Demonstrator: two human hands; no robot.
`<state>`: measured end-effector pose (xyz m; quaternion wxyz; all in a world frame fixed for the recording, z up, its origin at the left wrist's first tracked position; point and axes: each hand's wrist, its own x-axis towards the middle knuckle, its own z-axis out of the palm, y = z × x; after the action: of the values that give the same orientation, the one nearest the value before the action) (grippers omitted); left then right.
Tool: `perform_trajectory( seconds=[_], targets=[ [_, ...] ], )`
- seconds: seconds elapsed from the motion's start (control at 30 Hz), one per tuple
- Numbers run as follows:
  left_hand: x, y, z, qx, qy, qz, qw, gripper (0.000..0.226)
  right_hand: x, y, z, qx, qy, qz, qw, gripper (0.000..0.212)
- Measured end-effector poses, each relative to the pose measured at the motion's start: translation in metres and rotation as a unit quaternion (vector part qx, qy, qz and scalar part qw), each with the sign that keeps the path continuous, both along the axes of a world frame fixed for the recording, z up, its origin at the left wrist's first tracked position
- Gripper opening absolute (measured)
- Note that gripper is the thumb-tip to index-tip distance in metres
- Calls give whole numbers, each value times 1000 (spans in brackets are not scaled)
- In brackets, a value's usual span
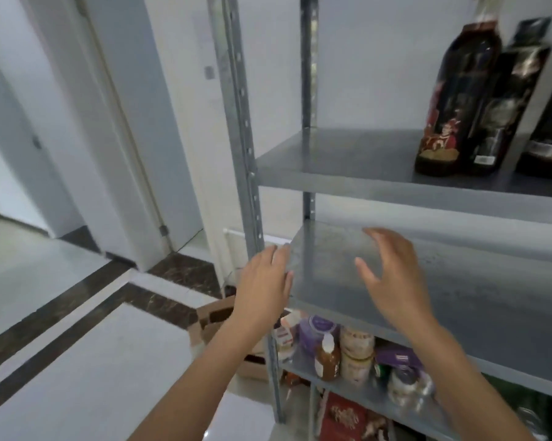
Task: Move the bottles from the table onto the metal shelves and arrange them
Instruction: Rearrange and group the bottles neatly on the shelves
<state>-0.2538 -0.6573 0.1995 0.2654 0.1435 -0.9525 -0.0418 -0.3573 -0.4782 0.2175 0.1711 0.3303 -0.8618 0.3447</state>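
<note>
Grey metal shelves [348, 173] fill the right half of the view. On the upper shelf at the right stand three dark bottles: one with a red label [453, 100], a second [504, 103] close behind it, and a third [548, 135] cut off by the frame edge. My left hand [263, 284] hovers at the front left corner of the bare middle shelf [332, 259], fingers apart, holding nothing. My right hand [392, 275] is raised over that shelf, fingers spread and empty. The table is out of view.
Lower shelves hold jars, a small brown bottle [327, 358], purple tubs and red boxes. A cardboard box [217, 326] sits on the floor by the shelf's left post [239, 122]. White tiled floor with dark strips and a doorway lie to the left.
</note>
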Motion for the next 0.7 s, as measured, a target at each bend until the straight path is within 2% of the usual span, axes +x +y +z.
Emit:
perform_trajectory(
  seconds=[0.17,0.27,0.4,0.47,0.6,0.63,0.7],
  targets=[
    [-78,7,53,-25,117,-123,985,45,-34,34,56,-77,91,-140,983,47],
    [-117,27,90,-6,176,-167,970,46,-56,48,85,-113,96,-177,973,52],
    [-172,55,133,138,117,-233,955,52,-97,52,110,-110,60,-203,971,60],
    [-199,64,146,250,66,-292,921,64,-114,52,116,-130,46,-212,967,62],
    [-235,64,158,470,-25,-350,810,86,-142,52,117,-156,-19,-222,962,65],
    [-242,60,158,492,-39,-359,792,87,-148,52,117,-155,-46,-222,962,63],
    [-248,54,158,489,-47,-381,783,76,-158,52,116,-152,-80,-222,960,57]
  ],
)
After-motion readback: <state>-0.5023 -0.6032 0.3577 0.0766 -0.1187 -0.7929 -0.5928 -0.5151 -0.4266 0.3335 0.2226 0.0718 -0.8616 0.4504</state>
